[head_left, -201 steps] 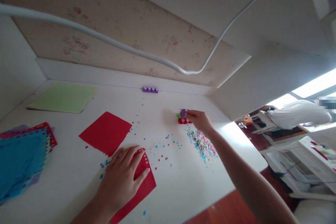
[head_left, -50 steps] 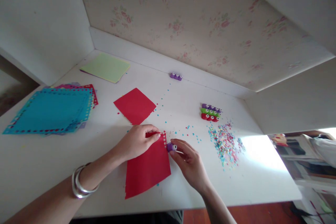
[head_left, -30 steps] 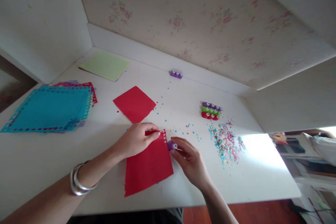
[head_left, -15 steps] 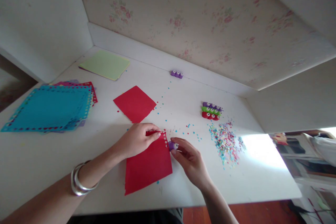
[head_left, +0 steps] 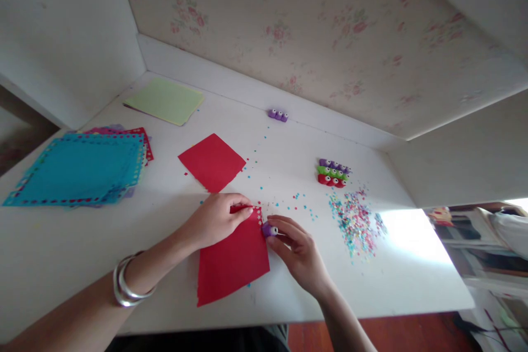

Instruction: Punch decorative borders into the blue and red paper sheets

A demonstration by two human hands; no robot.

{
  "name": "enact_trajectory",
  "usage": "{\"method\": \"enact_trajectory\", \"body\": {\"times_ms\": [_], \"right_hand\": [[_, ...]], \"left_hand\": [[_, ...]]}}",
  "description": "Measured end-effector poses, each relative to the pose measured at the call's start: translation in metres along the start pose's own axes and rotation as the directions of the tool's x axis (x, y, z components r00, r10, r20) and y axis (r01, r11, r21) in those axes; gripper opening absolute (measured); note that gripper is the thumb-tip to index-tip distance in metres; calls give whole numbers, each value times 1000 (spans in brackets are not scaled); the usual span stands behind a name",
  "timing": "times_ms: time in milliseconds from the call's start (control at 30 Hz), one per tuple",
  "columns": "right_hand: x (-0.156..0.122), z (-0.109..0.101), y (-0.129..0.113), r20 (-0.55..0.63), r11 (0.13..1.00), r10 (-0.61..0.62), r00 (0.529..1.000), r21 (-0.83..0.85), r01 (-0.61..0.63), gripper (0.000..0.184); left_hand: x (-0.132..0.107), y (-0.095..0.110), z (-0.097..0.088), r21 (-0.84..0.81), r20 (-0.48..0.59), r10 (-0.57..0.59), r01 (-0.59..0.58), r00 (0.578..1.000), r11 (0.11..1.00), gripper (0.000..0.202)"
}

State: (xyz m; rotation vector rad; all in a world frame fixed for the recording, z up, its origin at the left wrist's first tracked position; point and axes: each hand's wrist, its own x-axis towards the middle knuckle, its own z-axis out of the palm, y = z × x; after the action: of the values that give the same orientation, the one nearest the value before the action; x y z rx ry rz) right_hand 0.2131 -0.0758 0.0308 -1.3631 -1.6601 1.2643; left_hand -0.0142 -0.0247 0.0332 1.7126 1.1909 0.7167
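Note:
My left hand pinches the top edge of a red sheet of paper between thumb and fingers. Small punched holes run along that sheet's upper right edge. At the right edge sits a purple craft punch, gripped between the thumb and fingers of my right hand; whether the paper's edge is inside its slot I cannot tell. Just beyond my left hand lies a second red sheet, turned like a diamond.
A stack of blue and other coloured sheets with punched borders lies left, pale green paper behind it. Purple punches stand by the wall. Rows of purple, green and red punches stand right, near a confetti pile.
The purple punch and my right hand have shifted very slightly left, onto the red sheet's right edge. My left hand keeps its hold on the paper.

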Motion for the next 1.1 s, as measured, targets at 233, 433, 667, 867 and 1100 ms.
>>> {"method": "enact_trajectory", "body": {"times_ms": [233,433,667,867,1100], "right_hand": [[2,-2,-3,83,927,-75,994,-362,101,28],[5,-7,-6,148,927,-46,988,-362,97,32],[15,-19,-3,126,941,-30,992,-331,71,26],[23,-17,-1,169,959,24,985,-283,25,23],[24,-19,-2,191,974,114,975,-216,-71,22]], "left_hand": [[-5,-4,15,166,-20,63,-59,998,984,24],[0,-3,7,220,-144,156,-122,977,968,29],[-49,21,-7,455,-172,206,-108,963,884,25],[-108,23,72,633,-87,283,-166,955,756,35],[-94,8,93,696,-142,299,-119,944,708,38]]}}
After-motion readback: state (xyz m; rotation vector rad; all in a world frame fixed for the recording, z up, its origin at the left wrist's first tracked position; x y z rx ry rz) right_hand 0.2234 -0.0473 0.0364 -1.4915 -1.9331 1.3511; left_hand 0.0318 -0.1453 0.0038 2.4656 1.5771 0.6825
